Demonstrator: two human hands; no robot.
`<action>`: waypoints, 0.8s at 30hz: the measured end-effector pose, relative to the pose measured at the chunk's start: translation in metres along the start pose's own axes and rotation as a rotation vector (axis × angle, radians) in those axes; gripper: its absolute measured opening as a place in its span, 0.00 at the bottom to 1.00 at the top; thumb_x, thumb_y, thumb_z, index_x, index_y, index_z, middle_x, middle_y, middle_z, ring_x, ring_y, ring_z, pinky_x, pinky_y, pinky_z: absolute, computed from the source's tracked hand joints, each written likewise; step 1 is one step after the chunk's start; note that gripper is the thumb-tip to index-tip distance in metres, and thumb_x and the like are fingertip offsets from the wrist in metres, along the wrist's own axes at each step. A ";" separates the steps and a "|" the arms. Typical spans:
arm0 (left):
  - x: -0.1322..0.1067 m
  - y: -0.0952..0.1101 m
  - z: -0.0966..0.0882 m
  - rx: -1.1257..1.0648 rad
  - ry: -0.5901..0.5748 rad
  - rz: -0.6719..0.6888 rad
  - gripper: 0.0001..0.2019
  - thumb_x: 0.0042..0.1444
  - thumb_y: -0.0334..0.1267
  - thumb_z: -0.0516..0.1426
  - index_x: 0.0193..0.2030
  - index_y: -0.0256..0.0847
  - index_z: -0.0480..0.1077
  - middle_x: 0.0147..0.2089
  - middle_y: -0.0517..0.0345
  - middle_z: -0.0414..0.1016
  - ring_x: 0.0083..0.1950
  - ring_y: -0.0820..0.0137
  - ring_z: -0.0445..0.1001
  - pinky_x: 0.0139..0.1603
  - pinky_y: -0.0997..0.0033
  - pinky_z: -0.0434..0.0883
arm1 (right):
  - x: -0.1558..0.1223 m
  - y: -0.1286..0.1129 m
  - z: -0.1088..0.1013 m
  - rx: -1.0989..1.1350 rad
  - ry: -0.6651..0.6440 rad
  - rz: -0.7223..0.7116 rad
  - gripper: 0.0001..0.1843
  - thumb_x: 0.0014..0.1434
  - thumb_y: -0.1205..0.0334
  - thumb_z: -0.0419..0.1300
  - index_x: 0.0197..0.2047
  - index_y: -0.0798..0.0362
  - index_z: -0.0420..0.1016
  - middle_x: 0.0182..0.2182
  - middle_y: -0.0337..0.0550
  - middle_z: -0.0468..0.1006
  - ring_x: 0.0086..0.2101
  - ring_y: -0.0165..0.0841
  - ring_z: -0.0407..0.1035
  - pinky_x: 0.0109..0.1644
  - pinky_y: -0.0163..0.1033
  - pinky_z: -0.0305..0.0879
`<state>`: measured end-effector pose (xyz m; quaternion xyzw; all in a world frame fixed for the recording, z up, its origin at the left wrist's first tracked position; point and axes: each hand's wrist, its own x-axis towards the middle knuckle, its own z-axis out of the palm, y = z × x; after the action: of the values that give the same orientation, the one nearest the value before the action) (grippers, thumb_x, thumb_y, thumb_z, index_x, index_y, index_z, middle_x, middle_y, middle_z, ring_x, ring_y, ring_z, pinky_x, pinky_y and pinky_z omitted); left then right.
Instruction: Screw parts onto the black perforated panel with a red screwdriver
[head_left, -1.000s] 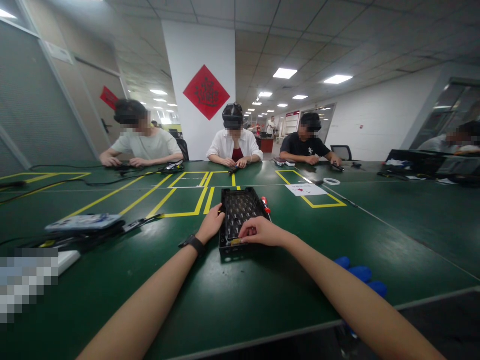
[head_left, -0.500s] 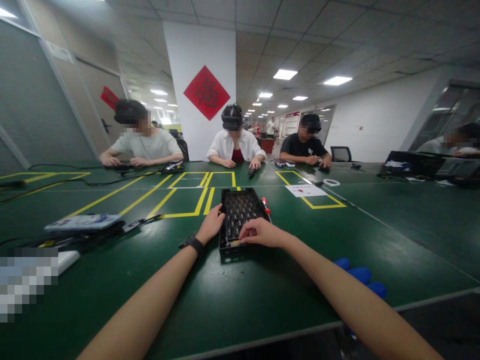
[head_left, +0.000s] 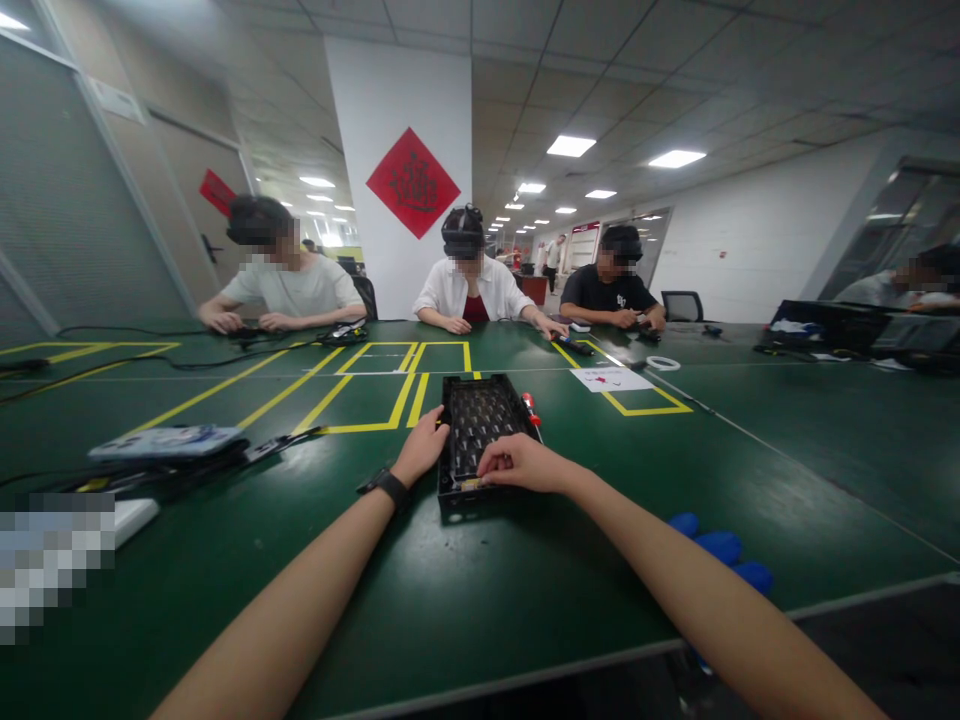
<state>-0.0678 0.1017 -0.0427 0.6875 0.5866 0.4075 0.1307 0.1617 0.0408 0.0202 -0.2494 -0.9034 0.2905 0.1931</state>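
Observation:
A black perforated tray [head_left: 480,420] lies on the green table [head_left: 525,600] in front of me. My left hand [head_left: 422,448], a black watch on its wrist, rests against the tray's left wall with the fingers curled round the rim. My right hand [head_left: 521,464] lies over the tray's near right corner, fingers pinched together above a small yellowish part [head_left: 471,485] inside the tray; what they hold is hidden. A red-handled screwdriver [head_left: 531,405] lies along the tray's right side.
Blue gloves [head_left: 724,550] lie at the near right edge. A flat device with cables [head_left: 169,448] and a white box [head_left: 131,518] sit to the left. Yellow tape lines [head_left: 401,400] mark the table. A paper sheet [head_left: 611,379] and tape roll [head_left: 663,363] lie beyond. Three people sit opposite.
My hands and the tray stay as they were. The person in white opposite has reached a hand out to the right across the table.

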 end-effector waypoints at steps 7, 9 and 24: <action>0.000 0.001 0.000 0.000 0.009 0.017 0.25 0.53 0.35 0.45 0.59 0.29 0.59 0.61 0.43 0.61 0.63 0.63 0.57 0.64 0.63 0.52 | 0.000 -0.002 0.000 -0.003 0.009 0.008 0.13 0.53 0.57 0.60 0.39 0.56 0.76 0.29 0.41 0.76 0.27 0.26 0.65 0.32 0.31 0.61; 0.000 0.000 0.000 -0.007 0.016 0.020 0.25 0.53 0.35 0.46 0.59 0.30 0.60 0.60 0.45 0.62 0.62 0.63 0.58 0.64 0.62 0.52 | 0.000 -0.003 0.001 0.021 0.006 0.014 0.13 0.53 0.57 0.60 0.38 0.57 0.76 0.29 0.41 0.76 0.27 0.26 0.65 0.32 0.31 0.61; 0.000 0.001 -0.001 -0.004 0.006 0.006 0.26 0.53 0.35 0.46 0.59 0.29 0.59 0.61 0.44 0.60 0.62 0.63 0.58 0.64 0.62 0.52 | 0.000 0.000 0.001 0.001 0.004 0.003 0.14 0.51 0.56 0.61 0.38 0.56 0.75 0.30 0.41 0.76 0.28 0.26 0.67 0.33 0.31 0.62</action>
<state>-0.0677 0.1013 -0.0416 0.6879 0.5839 0.4112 0.1293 0.1609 0.0406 0.0195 -0.2510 -0.9026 0.2906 0.1944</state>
